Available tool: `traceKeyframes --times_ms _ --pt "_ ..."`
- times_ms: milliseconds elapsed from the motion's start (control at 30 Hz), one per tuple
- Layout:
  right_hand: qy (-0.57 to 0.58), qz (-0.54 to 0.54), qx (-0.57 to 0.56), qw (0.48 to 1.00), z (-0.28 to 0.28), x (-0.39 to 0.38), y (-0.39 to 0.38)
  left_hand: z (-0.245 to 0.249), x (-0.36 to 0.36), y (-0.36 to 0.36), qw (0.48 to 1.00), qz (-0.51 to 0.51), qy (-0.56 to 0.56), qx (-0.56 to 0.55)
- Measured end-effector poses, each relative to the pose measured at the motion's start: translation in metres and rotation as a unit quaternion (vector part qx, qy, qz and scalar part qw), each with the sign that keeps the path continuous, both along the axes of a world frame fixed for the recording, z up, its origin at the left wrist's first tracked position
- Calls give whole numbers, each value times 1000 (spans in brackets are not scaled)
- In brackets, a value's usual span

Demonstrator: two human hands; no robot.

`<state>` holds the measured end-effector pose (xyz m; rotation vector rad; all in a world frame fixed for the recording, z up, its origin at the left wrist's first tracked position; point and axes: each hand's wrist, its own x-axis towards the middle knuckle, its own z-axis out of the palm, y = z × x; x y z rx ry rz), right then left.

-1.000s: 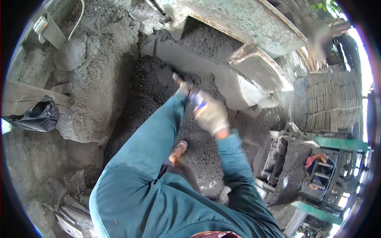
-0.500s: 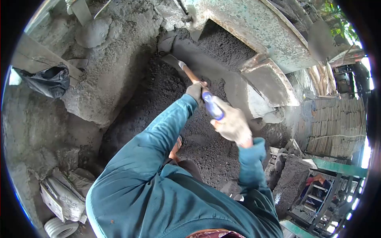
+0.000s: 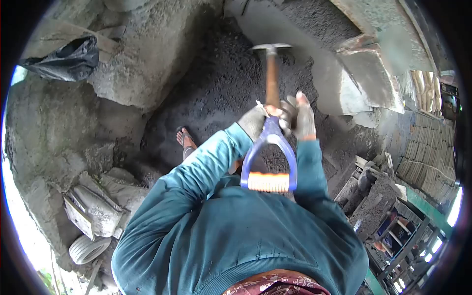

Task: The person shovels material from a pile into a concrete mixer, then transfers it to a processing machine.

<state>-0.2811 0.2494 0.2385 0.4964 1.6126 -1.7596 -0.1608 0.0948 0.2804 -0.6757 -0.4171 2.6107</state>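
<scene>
Two hands: left hand (image 3: 252, 123) clenched around shovel shaft (image 3: 272, 81), fingers partly hidden; right hand (image 3: 305, 120) alongside, grip unclear.

A crumpled black plastic bag (image 3: 73, 60) lies by a wooden board (image 3: 46, 33) at the upper left, beside a rough concrete block (image 3: 142, 64). At the lower left, a tyre (image 3: 80, 251) sits near dusty grey clutter (image 3: 104, 212). On the right, a stack of thin slats (image 3: 427, 145) stands near a green beam (image 3: 430, 214), its far edge blurred.
</scene>
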Motion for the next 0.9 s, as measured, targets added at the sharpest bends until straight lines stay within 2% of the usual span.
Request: traceKeyframes --times_ms 33,67,100,167,200,233,267,300,367,433,500,533,567,600,633,667,700,733,767,800,867,900 --pt "-45 41 -57 997 -7 -8 -20 8 14 3 996 -3 4 93" --pt "-91 85 -108 986 -14 -15 -40 9 28 8 990 26 61 121" --pt "-142 -100 -140 975 19 2 -89 17 49 -3 993 -13 110 -47" --pt "-126 96 -349 923 -124 -47 -50 -4 86 -36 999 -26 33 -9" --pt "-123 43 -291 948 -144 -40 -51 3 116 -70 972 11 46 -230" --pt "-117 -8 -229 966 -163 -32 -52 6 146 -100 926 43 20 -374" --pt "-109 -58 -169 978 -174 -24 -64 -11 185 -124 930 124 13 -346" --pt "-66 -140 -61 986 -153 8 -95 -8 222 -146 897 96 -6 -432" --pt "-98 -170 21 980 -201 41 -113 -78 294 -156 835 46 -32 -547" --pt "-93 -123 -13 988 -250 91 -127 -88 329 -155 748 59 -186 -634" --pt "-124 -159 -44 978 -273 155 -163 -153 396 -139 714 153 -316 -606" --pt "-224 -207 -96 948 -296 191 -172 -164 425 -135 682 199 -433 -555" --pt "-219 -185 -58 956 -296 235 -190 -178 473 -134 665 222 -494 -514" --pt "-278 -168 -131 937 -325 290 -194 -190 519 -133 641 249 -551 -473" --pt "-310 -114 -102 938 -326 339 -209 -192 579 -133 717 266 -537 -355" --pt "-345 -166 -57 922 -375 409 -209 -141 582 -136 697 254 -580 -337" --pt "-381 32 -41 923 -344 448 -218 -149 658 -118 680 271 -566 -379" --pt "-391 12 27 920 -329 494 -234 -129 693 -107 581 205 -680 -398" --pt "-417 45 66 905 -325 529 -244 -133 769 -75 485 56 -667 -563" --pt "-459 59 -2 886 -335 566 -243 -150 761 -93 507 85 -668 -538" --pt "-499 52 31 864 -329 589 -260 -167 734 -128 546 143 -670 -482" --pt "-473 46 2 880 -351 580 -267 -177 717 -139 568 173 -667 -450"
